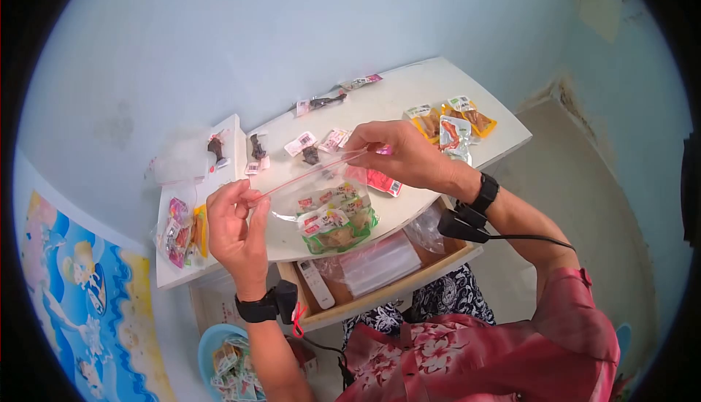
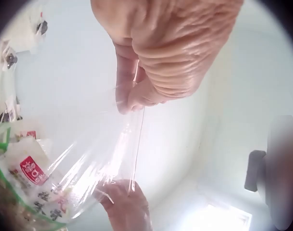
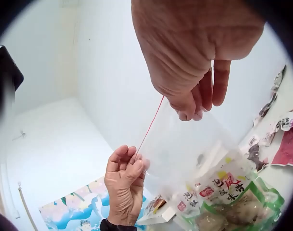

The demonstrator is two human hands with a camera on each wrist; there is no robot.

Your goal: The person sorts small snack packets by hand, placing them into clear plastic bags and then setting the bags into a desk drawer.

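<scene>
A clear zip bag (image 1: 315, 187) with a red strip along its top hangs between my two hands over the white tabletop (image 1: 281, 241). My left hand (image 1: 239, 232) pinches one end of the strip between thumb and fingers. At the other end, my right hand (image 1: 412, 155) pinches the top corner, and the strip is drawn straight between them. Green-and-white snack packets (image 1: 337, 231) with red labels sit in the bottom of the bag. In the right wrist view, pale food shows through a packet's window (image 3: 237, 209).
Below the tabletop, a pulled-out drawer (image 1: 394, 289) holds a white remote control (image 1: 316, 284) and clear plastic bags (image 1: 380, 263). Yellow-edged packets (image 1: 478, 121) lie at the right. A filled clear bag (image 1: 179, 232) is at the left. Several dark-food packets (image 1: 321, 101) lie toward the wall. A blue basin (image 1: 207, 354) holds more packets.
</scene>
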